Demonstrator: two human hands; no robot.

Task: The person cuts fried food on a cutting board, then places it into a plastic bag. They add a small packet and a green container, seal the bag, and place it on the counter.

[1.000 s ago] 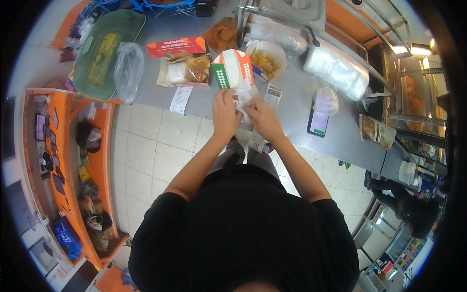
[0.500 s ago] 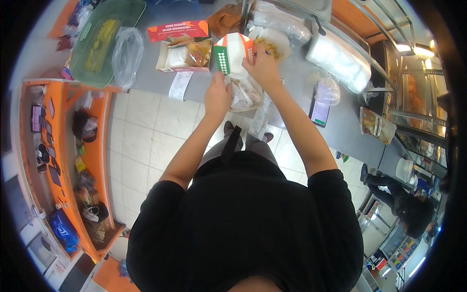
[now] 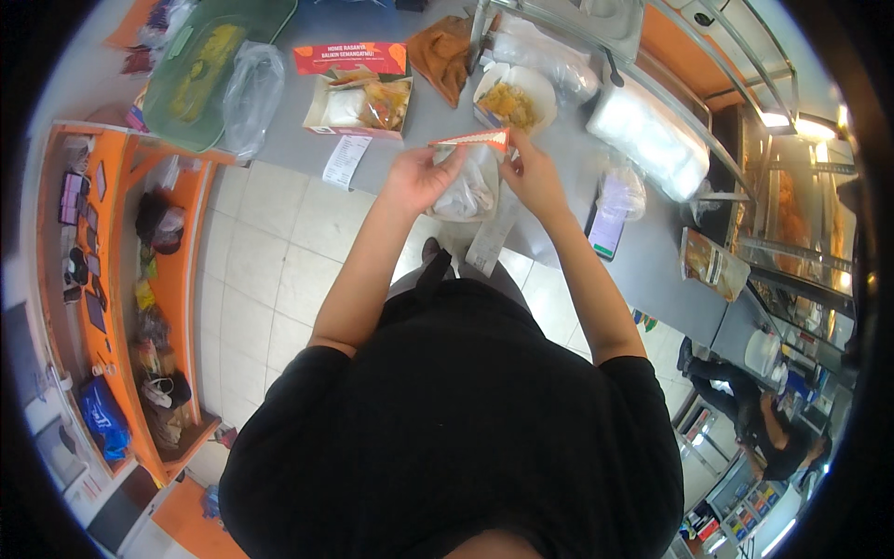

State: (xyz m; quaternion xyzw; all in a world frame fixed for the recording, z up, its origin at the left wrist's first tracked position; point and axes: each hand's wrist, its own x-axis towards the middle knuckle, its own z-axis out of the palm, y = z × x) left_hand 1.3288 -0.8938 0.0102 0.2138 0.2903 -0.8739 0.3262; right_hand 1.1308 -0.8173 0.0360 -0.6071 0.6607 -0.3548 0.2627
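At the near edge of the grey counter, between my hands, stands an open paper food box (image 3: pixel 491 210) with a white plastic-wrapped bundle (image 3: pixel 463 194) inside. Its orange-red lid (image 3: pixel 473 140) shows almost edge-on along the far side. My left hand (image 3: pixel 421 177) is closed on the lid's left end, thumb toward the middle. At the opposite end, my right hand (image 3: pixel 531 175) pinches the lid's corner with bent fingers. Just beyond sits another open white carton (image 3: pixel 538 86) holding yellowish food (image 3: pixel 507 101).
To the left is an open meal box (image 3: pixel 358 130) with a red lid, beside a receipt (image 3: pixel 345 160). A green tub (image 3: pixel 168 121) and plastic bag (image 3: pixel 253 93) lie farther left. Wrapped white packs (image 3: pixel 647 140), a phone (image 3: pixel 605 230) and metal rack stand right. Another person (image 3: pixel 778 433) is far right.
The box lid has tipped from standing tall with its green and orange panels showing to nearly edge-on. My right hand has come nearer, away from the yellowish food, and the left has shifted slightly.
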